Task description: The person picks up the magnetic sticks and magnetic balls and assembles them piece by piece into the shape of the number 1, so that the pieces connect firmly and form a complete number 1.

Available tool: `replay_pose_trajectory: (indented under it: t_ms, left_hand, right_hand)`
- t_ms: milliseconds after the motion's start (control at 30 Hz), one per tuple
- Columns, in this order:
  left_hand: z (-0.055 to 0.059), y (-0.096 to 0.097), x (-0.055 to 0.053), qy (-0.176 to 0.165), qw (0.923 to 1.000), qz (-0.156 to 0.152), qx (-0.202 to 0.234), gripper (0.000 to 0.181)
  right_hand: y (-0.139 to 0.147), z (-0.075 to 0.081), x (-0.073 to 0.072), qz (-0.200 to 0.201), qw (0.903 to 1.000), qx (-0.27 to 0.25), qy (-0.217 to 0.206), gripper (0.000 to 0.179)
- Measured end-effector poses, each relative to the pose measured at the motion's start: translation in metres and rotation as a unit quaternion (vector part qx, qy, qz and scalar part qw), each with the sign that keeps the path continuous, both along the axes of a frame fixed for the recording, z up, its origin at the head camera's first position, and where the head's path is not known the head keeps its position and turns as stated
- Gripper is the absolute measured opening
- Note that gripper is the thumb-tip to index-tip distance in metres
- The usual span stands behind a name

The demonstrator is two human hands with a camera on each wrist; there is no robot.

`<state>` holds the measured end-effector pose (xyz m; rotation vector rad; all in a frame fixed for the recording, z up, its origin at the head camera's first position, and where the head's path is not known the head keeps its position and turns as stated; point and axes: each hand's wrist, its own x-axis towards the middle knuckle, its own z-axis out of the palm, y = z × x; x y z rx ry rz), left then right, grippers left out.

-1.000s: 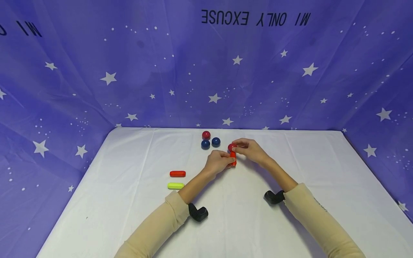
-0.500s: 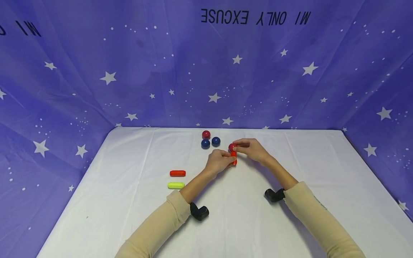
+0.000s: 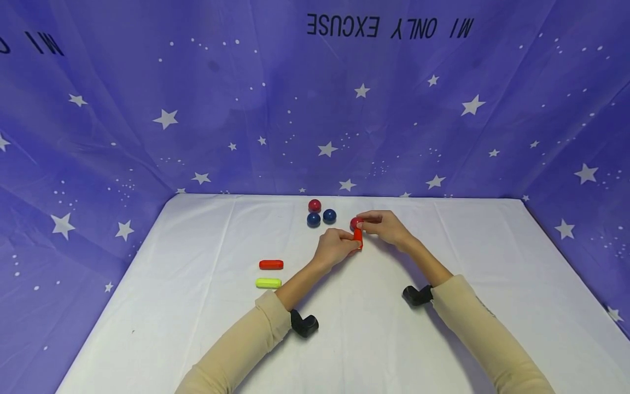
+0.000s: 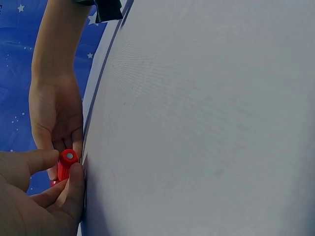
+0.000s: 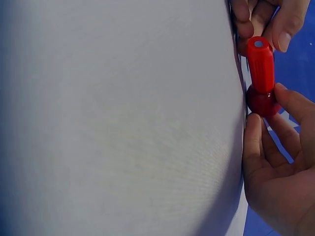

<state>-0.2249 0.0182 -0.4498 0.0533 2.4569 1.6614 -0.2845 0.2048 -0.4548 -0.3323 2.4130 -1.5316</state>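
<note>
My left hand pinches a red ridged rod between thumb and fingers. At the rod's far end is a shiny red ball, which my right hand holds by its fingertips. In the right wrist view the rod meets the dark red ball end-on, the two touching. A small grey disc shows in the rod's near end face in the left wrist view. Part of the ball is hidden behind the right fingers in the head view.
Another red ball and two dark blue balls sit close together left of the hands. Nearer lie a second red rod and a yellow-green rod. A starry purple cloth rises behind the white-covered table.
Both hands, with the red rod and red ball, have shifted slightly right and away from the body. The other balls and rods stay where they were.
</note>
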Motion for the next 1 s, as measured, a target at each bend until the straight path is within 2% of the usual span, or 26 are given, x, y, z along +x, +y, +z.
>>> replay_pose_trajectory:
  t_ms: [200,533,667,767,833,1000]
  left_hand:
    - [0.001,-0.005,0.001,0.017,0.9998,0.002,0.003,0.021]
    - [0.015,-0.026,-0.004,0.081,0.9966,-0.001,0.012,0.027]
    - [0.019,-0.035,-0.009,0.122,0.9925,-0.002,-0.001,0.024]
    - [0.02,-0.04,-0.014,0.157,0.9874,-0.004,-0.018,0.022]
    - [0.02,-0.044,-0.019,0.184,0.982,-0.008,-0.042,0.022]
    - [0.019,-0.053,-0.029,0.236,0.9632,-0.018,-0.127,0.028]
  right_hand:
    - [0.0,-0.002,-0.003,0.003,0.9999,-0.013,-0.008,0.039]
    - [0.003,-0.004,-0.005,-0.008,0.9995,-0.007,-0.029,0.041]
    - [-0.001,0.01,0.002,-0.005,0.999,-0.001,-0.044,0.041]
    - [-0.001,0.01,0.001,-0.005,0.9988,-0.002,-0.049,0.042]
    - [0.001,0.001,-0.004,-0.007,0.9989,-0.001,-0.046,0.043]
    - [0.004,-0.006,-0.007,-0.009,0.9992,0.001,-0.04,0.046]
